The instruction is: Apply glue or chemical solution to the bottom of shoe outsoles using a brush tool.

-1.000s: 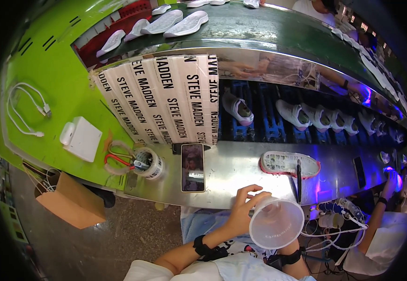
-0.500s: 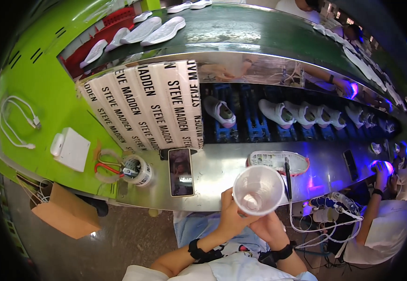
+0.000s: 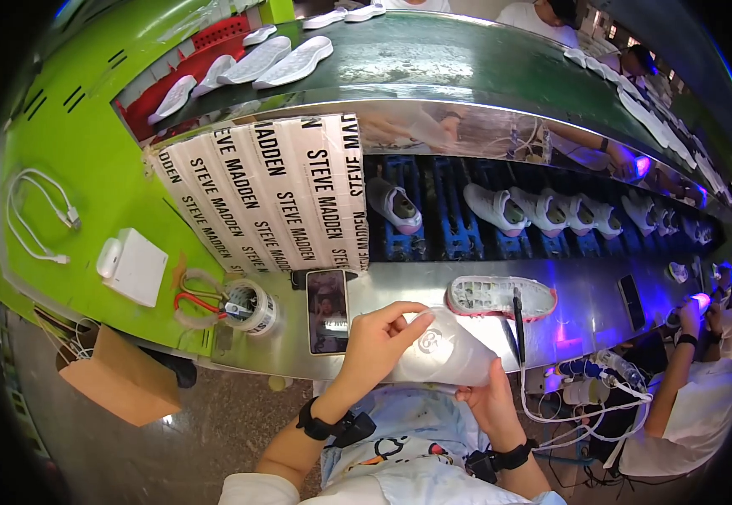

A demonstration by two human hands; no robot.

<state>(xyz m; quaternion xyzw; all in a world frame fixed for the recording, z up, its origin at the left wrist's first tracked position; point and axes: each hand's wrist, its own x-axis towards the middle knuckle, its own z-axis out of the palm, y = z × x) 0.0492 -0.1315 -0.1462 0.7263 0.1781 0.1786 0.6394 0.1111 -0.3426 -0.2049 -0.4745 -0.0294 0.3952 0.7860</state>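
A clear plastic cup [image 3: 442, 353] lies tilted on its side between my hands, its base turned up toward me. My left hand [image 3: 374, 341] grips its upper side near the base and my right hand [image 3: 484, 400] holds it from below at the wider end. Both hands are just in front of the steel bench edge [image 3: 400, 286]. A white shoe with a pink sole [image 3: 501, 296] lies sole-up on the bench right beyond the cup, with a black pen-like tool [image 3: 518, 324] beside it. A phone [image 3: 327, 310] rests on the bench left of my left hand.
A tape roll [image 3: 252, 307] and red wires sit left of the phone, a white box [image 3: 135, 267] on the green surface. White shoes [image 3: 543, 210] ride a blue conveyor; soles [image 3: 278, 61] lie on the upper belt. Another person [image 3: 690, 379] works at right. A cardboard box [image 3: 118, 379] stands lower left.
The cup has tipped from mouth facing me to lying on its side, base up. My left hand moved onto its upper side; my view shifted slightly.
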